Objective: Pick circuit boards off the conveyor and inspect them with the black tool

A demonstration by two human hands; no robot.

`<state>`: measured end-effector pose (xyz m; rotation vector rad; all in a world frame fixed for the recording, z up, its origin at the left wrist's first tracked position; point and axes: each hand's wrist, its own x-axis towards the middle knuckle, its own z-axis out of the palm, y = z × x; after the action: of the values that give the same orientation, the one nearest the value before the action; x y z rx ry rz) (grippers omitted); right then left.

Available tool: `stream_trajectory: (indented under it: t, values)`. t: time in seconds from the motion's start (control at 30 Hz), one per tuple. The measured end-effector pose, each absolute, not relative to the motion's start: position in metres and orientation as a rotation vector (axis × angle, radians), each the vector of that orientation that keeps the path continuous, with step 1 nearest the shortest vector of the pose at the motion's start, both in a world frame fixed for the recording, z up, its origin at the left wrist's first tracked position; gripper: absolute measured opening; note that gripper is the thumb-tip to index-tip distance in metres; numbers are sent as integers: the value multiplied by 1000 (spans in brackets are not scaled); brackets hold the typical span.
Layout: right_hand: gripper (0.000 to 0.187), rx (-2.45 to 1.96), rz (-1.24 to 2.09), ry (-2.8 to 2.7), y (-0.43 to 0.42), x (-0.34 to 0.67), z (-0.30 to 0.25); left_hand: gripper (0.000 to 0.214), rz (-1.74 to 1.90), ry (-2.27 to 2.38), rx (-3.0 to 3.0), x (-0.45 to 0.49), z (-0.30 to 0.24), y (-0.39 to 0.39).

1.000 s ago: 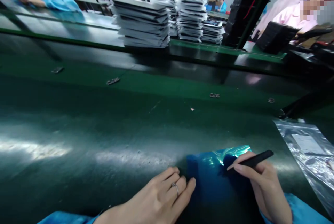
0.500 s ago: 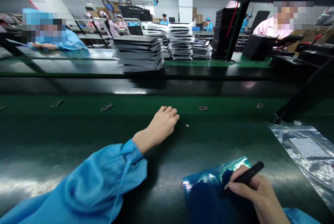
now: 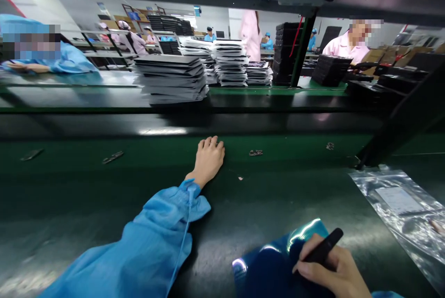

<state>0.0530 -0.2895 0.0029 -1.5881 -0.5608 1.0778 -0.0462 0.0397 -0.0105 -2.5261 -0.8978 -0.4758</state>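
My left hand reaches out over the green belt strip, back upward and fingers curled down. A bit of something dark shows by its fingertips; the rest of what is under them is hidden. My right hand is closed round a black pen-shaped tool, tilted with its upper end to the right. Beneath that hand lies a glossy blue sheet, its far edge reflecting light. Nearest to my left hand on the strip is a small circuit board; another small board lies to the left.
A clear plastic bag with a white label lies at the right, by a dark slanted post. Beyond the strip stand piles of flat grey sheets and black trays. Co-workers sit across the line. A small pinkish scrap lies near my left hand.
My left hand has moved further forward onto the strip, fingers now pointing more straight ahead. The small boards appear further left in the view, which has also shifted. My right hand keeps hold of its tool.
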Motion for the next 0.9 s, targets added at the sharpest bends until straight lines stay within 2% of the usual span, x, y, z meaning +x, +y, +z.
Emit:
stream_trajectory:
  t: [0.17, 0.5, 0.67, 0.9]
  values:
    - [23, -1543, 1125, -539, -291, 53, 5, 20, -608, -807, -2643, -63, -16, 15]
    - [22, -1632, 904, -567, -290, 52, 10, 29, -785, -227, -2969, -120, -8, -92]
    - [23, -1681, 828, -597, -294, 53, 13, 29, -642, 65, -3168, -148, 2, -147]
    - [25, -1692, 843, -639, -298, 45, 12, 31, -519, 41, -3162, -157, 8, -162]
